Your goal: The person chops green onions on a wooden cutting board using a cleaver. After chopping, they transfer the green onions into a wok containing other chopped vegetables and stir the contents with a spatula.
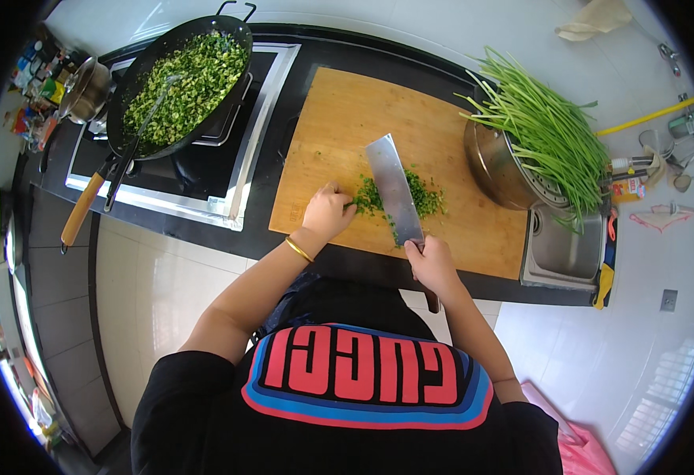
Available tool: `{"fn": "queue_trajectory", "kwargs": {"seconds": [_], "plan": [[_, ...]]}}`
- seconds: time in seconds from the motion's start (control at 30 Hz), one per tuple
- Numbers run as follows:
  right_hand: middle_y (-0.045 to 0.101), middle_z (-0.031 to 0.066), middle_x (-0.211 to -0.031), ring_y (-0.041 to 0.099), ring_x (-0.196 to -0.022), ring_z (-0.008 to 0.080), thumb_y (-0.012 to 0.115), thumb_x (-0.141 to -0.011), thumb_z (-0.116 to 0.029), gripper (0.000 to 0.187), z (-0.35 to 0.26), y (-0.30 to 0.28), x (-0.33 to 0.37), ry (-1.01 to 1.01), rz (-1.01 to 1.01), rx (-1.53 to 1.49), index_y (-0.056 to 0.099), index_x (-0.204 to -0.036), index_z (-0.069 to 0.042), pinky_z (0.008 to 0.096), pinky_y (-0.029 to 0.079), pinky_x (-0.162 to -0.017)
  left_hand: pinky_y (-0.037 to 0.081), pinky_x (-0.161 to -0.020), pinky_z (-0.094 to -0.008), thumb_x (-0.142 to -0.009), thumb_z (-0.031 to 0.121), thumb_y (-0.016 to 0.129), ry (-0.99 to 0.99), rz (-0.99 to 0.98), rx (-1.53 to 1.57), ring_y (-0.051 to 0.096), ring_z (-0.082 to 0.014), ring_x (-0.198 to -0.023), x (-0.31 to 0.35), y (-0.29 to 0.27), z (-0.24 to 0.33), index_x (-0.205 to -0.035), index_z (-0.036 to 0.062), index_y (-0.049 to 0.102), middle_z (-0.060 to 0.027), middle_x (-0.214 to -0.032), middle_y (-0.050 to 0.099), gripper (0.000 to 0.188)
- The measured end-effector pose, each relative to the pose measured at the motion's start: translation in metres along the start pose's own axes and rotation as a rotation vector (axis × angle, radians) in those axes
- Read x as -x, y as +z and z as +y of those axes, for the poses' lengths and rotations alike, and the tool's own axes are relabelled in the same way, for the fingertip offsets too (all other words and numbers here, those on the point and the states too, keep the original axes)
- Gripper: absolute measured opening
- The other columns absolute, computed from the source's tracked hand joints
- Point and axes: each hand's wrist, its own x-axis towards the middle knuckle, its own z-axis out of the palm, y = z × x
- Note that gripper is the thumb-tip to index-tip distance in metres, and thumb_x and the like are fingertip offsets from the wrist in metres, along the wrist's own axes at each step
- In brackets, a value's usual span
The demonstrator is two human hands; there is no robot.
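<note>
My right hand (434, 265) is wrapped round the handle of a cleaver (395, 190). Its broad metal blade slants up and away across a small heap of chopped green chives (424, 198), hiding the middle of it. Just left of the blade, my left hand (329, 210) has its fingers curled together at the heap's left end, with a bit of green at the fingertips. A gold bangle (299, 248) circles the left wrist. Both hands work over the near part of a wooden cutting board (347, 119).
Long uncut chives (541, 127) lie across a steel pot (486, 162) at the board's right, beside a small sink (566, 245). On the stove at left stands a wok (169, 91) of chopped greens with a metal utensil in it. Its wooden handle (82, 207) juts past the counter edge.
</note>
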Motion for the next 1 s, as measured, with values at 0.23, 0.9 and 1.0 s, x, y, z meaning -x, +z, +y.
{"fn": "queue_trajectory", "kwargs": {"seconds": [0.23,0.9,1.0], "plan": [[0.060,0.0234,-0.068,0.061,-0.064,0.0365,0.058,-0.079,-0.019,0.027,-0.005,0.001,0.001,-0.015,-0.043,0.099,0.059,-0.072,0.007,0.0408,0.047,-0.059,0.049,-0.066,-0.0360,-0.068,0.010,0.065,0.136,-0.005,-0.078,0.057,-0.0271,-0.076,0.013,0.007,0.002,-0.069,0.0044,0.064,-0.0080,-0.080,0.057,0.006],[0.058,0.0251,-0.065,0.058,-0.064,0.0413,0.051,-0.082,-0.017,0.026,-0.016,0.031,-0.005,-0.074,-0.102,0.459,0.057,-0.067,0.004,0.0473,0.047,-0.061,0.049,-0.065,-0.0350,-0.071,0.009,0.060,0.190,0.032,-0.313,0.053,-0.0253,-0.081,0.020,0.017,0.013,-0.072,0.0030,0.061,-0.0059,-0.083,0.051,0.006],[0.057,0.0238,-0.062,0.058,-0.061,0.0402,0.052,-0.083,-0.019,0.029,-0.010,0.034,-0.024,-0.072,-0.069,0.353,0.056,-0.068,0.006,0.0445,0.046,-0.058,0.048,-0.068,-0.0344,-0.068,0.010,0.062,0.167,0.061,-0.295,0.053,-0.0247,-0.083,0.017,0.020,0.009,-0.071,0.0049,0.063,-0.0050,-0.085,0.053,0.006]]}}
